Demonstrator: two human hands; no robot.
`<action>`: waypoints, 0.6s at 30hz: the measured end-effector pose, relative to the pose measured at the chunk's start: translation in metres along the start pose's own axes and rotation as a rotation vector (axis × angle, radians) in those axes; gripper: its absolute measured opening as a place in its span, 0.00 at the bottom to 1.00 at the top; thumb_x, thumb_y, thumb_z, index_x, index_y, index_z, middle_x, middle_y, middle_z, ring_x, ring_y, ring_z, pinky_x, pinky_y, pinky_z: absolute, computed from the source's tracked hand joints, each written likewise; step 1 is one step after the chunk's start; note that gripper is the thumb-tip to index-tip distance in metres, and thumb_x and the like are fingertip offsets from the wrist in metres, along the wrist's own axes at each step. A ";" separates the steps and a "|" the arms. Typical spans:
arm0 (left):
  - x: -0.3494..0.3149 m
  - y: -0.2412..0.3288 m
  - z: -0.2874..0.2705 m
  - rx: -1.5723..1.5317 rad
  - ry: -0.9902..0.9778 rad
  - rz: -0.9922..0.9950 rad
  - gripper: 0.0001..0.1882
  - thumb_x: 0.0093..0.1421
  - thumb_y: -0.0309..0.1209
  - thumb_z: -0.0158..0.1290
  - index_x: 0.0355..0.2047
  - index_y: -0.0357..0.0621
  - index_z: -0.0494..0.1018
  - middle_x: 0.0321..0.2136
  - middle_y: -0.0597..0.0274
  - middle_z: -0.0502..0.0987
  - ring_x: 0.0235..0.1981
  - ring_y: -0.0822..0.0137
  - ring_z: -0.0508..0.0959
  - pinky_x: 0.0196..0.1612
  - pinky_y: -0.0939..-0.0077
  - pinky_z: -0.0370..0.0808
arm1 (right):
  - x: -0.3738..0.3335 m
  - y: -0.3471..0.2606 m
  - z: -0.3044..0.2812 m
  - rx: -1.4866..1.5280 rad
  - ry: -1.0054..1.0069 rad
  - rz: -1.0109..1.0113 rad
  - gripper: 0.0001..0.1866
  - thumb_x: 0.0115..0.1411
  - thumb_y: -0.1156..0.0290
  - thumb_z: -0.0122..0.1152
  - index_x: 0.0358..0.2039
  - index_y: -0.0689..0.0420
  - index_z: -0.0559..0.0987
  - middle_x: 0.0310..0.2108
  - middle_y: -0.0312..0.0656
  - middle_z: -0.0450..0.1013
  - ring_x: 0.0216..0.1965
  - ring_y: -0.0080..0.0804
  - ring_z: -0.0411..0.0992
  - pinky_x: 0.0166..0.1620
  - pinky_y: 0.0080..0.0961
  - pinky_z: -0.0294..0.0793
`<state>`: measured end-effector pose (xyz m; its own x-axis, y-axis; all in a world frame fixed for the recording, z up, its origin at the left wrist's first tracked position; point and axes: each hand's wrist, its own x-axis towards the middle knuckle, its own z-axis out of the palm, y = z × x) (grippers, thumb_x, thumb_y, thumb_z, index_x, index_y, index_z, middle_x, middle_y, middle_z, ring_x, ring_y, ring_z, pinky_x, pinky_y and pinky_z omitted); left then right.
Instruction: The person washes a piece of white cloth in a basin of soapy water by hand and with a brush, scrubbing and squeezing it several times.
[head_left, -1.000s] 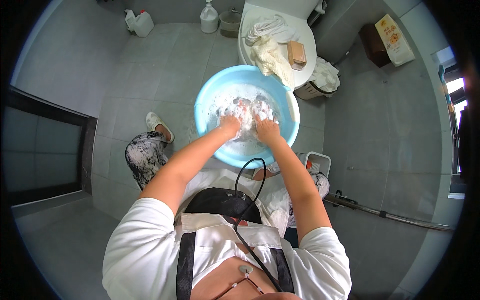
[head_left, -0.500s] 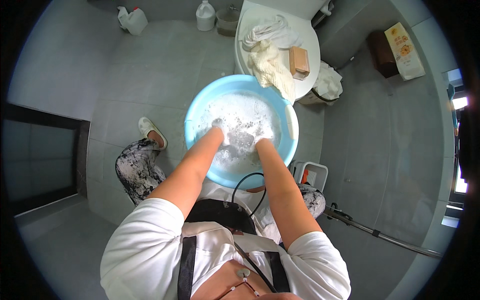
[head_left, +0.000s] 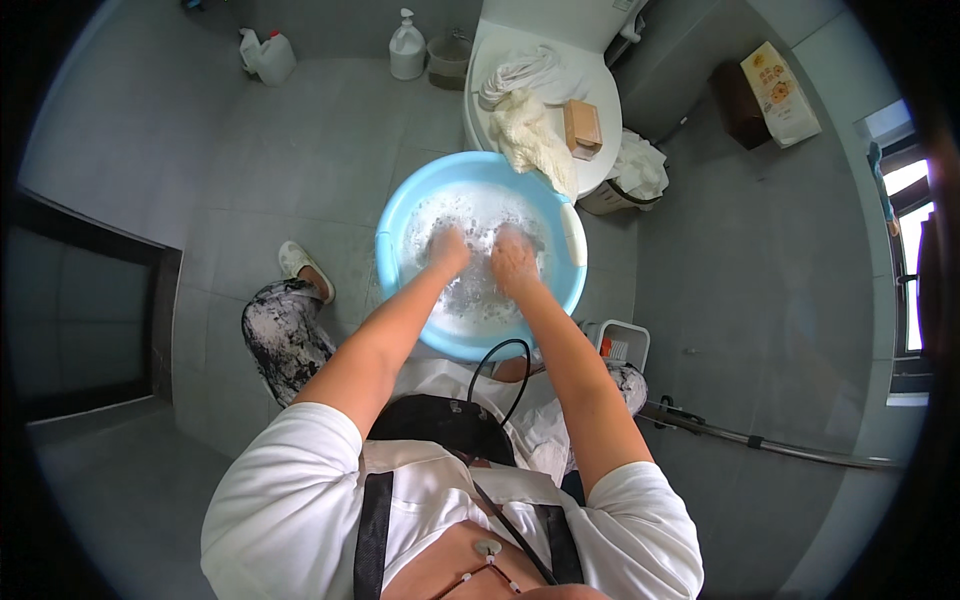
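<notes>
A round light-blue basin point(head_left: 386, 245) stands on the floor in front of me, holding soapy water under white foam point(head_left: 465, 203). Both my hands are down in the suds, side by side with a gap between them. My left hand point(head_left: 449, 252) is in the foam past the wrist, its fingers hidden. The back of my right hand point(head_left: 513, 262) shows above the suds, but its fingertips are covered. Whether either hand grips anything under the water cannot be seen. A long cream-coloured piece point(head_left: 574, 236) lies along the basin's right rim.
Beyond the basin, the closed toilet lid point(head_left: 605, 110) bears a cream knitted cloth point(head_left: 530, 140), white fabric point(head_left: 535, 75) and a small brown box point(head_left: 582, 129). The knit hangs to the rim. A white pump bottle point(head_left: 407, 50) and a bucket point(head_left: 449, 62) stand behind.
Both hands have moved away from me, toward the basin's far side. More of the right hand's back now shows above the foam. The view has shifted slightly.
</notes>
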<state>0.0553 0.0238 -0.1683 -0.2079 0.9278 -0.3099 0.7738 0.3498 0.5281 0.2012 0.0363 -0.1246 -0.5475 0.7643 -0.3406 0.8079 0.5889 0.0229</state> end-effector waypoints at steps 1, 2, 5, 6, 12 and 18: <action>-0.009 0.002 -0.001 -0.228 0.411 0.051 0.14 0.42 0.26 0.52 0.32 0.36 0.70 0.30 0.48 0.73 0.31 0.56 0.75 0.34 0.61 0.71 | -0.013 -0.003 -0.002 -0.020 0.131 -0.108 0.18 0.49 0.70 0.47 0.43 0.55 0.70 0.51 0.43 0.58 0.54 0.38 0.54 0.55 0.39 0.51; -0.015 0.004 -0.006 -0.507 0.257 -0.114 0.14 0.41 0.25 0.51 0.32 0.37 0.69 0.29 0.50 0.72 0.29 0.57 0.75 0.32 0.61 0.71 | -0.017 -0.005 0.002 -0.026 0.171 -0.119 0.17 0.49 0.70 0.47 0.42 0.55 0.71 0.51 0.42 0.58 0.54 0.39 0.54 0.55 0.39 0.51; 0.007 -0.030 0.009 -1.178 -0.349 -0.418 0.19 0.41 0.19 0.47 0.38 0.39 0.64 0.27 0.54 0.70 0.26 0.59 0.74 0.24 0.66 0.72 | -0.020 -0.019 0.004 -0.033 0.265 -0.151 0.16 0.49 0.70 0.47 0.40 0.54 0.72 0.50 0.41 0.59 0.53 0.38 0.56 0.54 0.38 0.52; 0.004 -0.025 0.009 -1.287 -0.332 -0.385 0.20 0.41 0.18 0.46 0.39 0.39 0.63 0.28 0.54 0.70 0.26 0.60 0.74 0.24 0.68 0.72 | -0.023 -0.019 0.004 -0.015 0.266 -0.124 0.16 0.50 0.70 0.47 0.41 0.54 0.72 0.49 0.41 0.60 0.52 0.37 0.57 0.53 0.38 0.54; -0.038 -0.024 -0.026 -1.612 -0.273 -0.279 0.37 0.44 0.14 0.45 0.55 0.41 0.46 0.31 0.52 0.70 0.30 0.62 0.74 0.28 0.72 0.73 | 0.000 0.004 0.003 0.297 0.192 0.048 0.14 0.49 0.65 0.49 0.35 0.55 0.75 0.35 0.47 0.71 0.40 0.40 0.69 0.45 0.37 0.65; -0.050 -0.017 -0.040 -1.147 -0.320 -0.197 0.37 0.44 0.24 0.52 0.55 0.44 0.51 0.40 0.53 0.67 0.40 0.65 0.70 0.41 0.71 0.68 | -0.004 0.023 -0.099 0.932 0.456 0.032 0.15 0.55 0.64 0.42 0.34 0.57 0.75 0.26 0.40 0.73 0.30 0.28 0.70 0.36 0.25 0.67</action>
<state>0.0286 -0.0234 -0.1301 0.0212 0.8280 -0.5604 -0.2701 0.5444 0.7942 0.2003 0.0730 -0.0298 -0.3963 0.9173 0.0401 0.5653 0.2782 -0.7766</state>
